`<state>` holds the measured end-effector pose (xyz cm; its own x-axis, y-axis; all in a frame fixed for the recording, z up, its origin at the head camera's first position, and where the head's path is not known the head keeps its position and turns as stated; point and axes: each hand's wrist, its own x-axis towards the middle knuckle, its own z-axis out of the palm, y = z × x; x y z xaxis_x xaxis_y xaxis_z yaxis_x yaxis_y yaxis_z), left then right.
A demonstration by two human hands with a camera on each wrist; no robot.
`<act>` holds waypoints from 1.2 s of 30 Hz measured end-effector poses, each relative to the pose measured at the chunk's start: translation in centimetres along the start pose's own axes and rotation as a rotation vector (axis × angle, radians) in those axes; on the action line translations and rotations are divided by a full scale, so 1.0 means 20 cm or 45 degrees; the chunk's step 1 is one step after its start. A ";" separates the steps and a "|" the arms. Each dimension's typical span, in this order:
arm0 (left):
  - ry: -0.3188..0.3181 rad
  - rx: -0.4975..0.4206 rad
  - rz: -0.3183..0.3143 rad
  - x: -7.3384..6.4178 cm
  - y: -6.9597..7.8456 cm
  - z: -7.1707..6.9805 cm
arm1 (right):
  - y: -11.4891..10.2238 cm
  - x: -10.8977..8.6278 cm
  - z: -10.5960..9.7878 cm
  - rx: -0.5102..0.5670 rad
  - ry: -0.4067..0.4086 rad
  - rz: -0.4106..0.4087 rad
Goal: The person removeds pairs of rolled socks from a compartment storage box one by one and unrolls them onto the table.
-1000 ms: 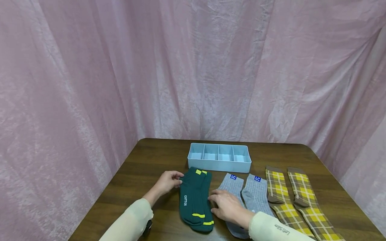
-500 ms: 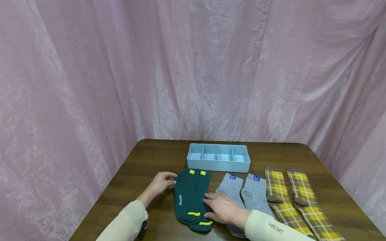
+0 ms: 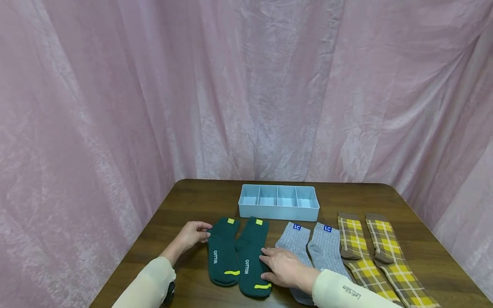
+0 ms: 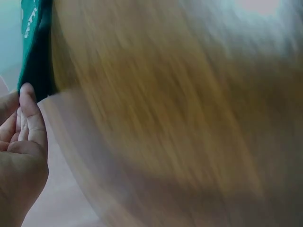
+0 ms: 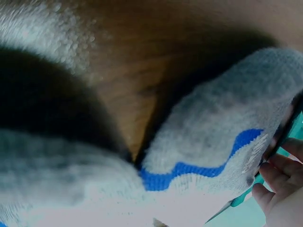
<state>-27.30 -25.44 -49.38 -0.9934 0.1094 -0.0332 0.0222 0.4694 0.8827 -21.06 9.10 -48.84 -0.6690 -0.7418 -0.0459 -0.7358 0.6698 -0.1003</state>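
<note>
Two dark green socks with yellow tabs and "COTTON" lettering lie side by side on the table. My left hand [image 3: 190,235] pinches the outer edge of the left green sock [image 3: 223,244]; the left wrist view shows thumb and finger on its green fabric [image 4: 38,56]. On the right green sock [image 3: 252,248] rest the fingertips of my right hand [image 3: 283,267], their fingers loosely extended. Beneath and beside that hand lies one grey sock [image 3: 294,237], partly hidden by it, with a second grey sock [image 3: 327,248] to its right.
A light blue box [image 3: 279,212] with several compartments stands behind the socks. Two yellow-and-brown plaid socks [image 3: 356,239] lie at the right. The wooden table [image 3: 208,196] ends at a pink curtain [image 3: 246,107].
My left hand has moved left with one green sock, which overlapped the other and now lies apart from it. The right hand has come onto the other green sock.
</note>
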 end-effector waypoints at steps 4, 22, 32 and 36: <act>0.058 0.129 0.001 -0.01 0.00 -0.01 | 0.00 0.00 0.00 0.005 0.004 0.011; -0.244 0.870 0.247 -0.04 0.03 0.10 | 0.01 0.01 0.01 0.018 -0.005 0.022; -0.281 0.906 0.204 -0.02 0.06 0.10 | 0.01 0.00 0.01 0.100 0.023 0.031; -0.261 0.935 0.224 -0.02 0.07 0.10 | 0.00 -0.01 0.00 0.175 0.087 0.055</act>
<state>-26.64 -23.04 -49.20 -0.9294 0.3622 -0.0706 0.3171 0.8818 0.3490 -20.97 9.29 -48.84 -0.7088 -0.7052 0.0139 -0.6879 0.6867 -0.2351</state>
